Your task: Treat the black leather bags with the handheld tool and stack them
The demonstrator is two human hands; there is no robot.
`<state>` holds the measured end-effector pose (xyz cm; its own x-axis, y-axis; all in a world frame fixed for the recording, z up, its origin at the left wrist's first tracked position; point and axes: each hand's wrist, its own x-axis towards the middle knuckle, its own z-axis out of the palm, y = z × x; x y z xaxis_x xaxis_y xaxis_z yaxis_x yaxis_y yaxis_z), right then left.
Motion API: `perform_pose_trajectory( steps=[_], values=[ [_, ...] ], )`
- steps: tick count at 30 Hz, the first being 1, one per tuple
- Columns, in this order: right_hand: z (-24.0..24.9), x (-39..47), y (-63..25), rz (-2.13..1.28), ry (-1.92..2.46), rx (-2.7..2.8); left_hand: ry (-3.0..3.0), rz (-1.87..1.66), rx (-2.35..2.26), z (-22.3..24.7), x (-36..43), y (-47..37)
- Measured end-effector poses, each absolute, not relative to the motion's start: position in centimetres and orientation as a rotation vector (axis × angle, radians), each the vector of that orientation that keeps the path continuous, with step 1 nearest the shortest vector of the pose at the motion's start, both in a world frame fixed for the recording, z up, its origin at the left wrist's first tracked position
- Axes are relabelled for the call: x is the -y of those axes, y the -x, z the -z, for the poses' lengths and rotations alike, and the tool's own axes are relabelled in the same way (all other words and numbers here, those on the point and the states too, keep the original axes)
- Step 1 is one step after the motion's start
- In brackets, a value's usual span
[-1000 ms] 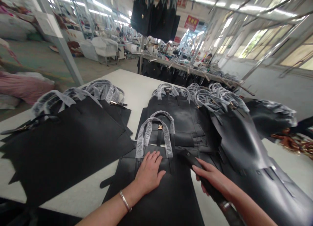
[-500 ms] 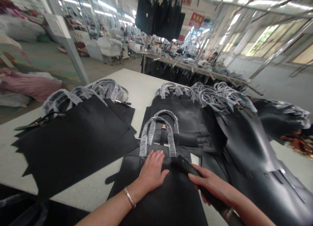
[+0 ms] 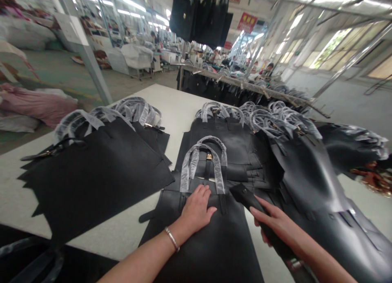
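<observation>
Left hand (image 3: 197, 209) lies spread, gripping nothing, on the black bag (image 3: 220, 242) at the near middle of a pale counter (image 3: 163, 97); the right hand (image 3: 271, 223) grasps a dark tool (image 3: 245, 197). Stacked bags (image 3: 101, 177) (handles wrapped in clear film) cover the counter's left side. Behind stretches a workshop with strip lights (image 3: 133, 4) and windows (image 3: 330, 50). Since half a second ago, the tool's tip has shifted rightward from the handle's base.
</observation>
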<state>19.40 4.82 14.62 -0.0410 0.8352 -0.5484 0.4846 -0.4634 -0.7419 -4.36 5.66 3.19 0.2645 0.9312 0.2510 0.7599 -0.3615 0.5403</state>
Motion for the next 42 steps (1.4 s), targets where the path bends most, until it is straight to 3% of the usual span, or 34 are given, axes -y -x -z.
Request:
perform_pose_trajectory(
  steps=[9, 14, 19, 25, 32, 39, 42],
  values=[
    [-15.5, -1.0, -21.3, -1.547, 1.936, 1.289, -2.184, -0.907, -1.367, -2.8, -7.4, -2.1],
    [-15.1, -0.5, -20.9, -1.680, 1.883, 1.330, -2.048, -1.033, -1.391, -4.5, -5.8, 0.5],
    [-14.4, -0.7, -19.7, -1.828, 1.831, 1.385, -2.196, -0.793, -1.614, -5.0, -1.6, 5.5],
    [-13.2, -1.9, -18.5, -1.852, 1.803, 1.405, -2.349, -0.716, -1.576, -3.4, -0.3, 5.2],
    [-14.0, -3.7, -15.8, -1.465, 1.792, 1.562, -2.268, -0.763, -1.644, -3.5, -0.3, 5.4],
    [-14.5, -4.3, -13.5, -1.928, 1.692, 1.599, -2.405, -0.633, -1.546, -2.8, 0.6, 5.1],
    [-13.8, -5.2, -12.4, -1.950, 1.669, 1.621, -2.405, -0.589, -1.547, -2.9, 0.8, 4.9]
  ],
)
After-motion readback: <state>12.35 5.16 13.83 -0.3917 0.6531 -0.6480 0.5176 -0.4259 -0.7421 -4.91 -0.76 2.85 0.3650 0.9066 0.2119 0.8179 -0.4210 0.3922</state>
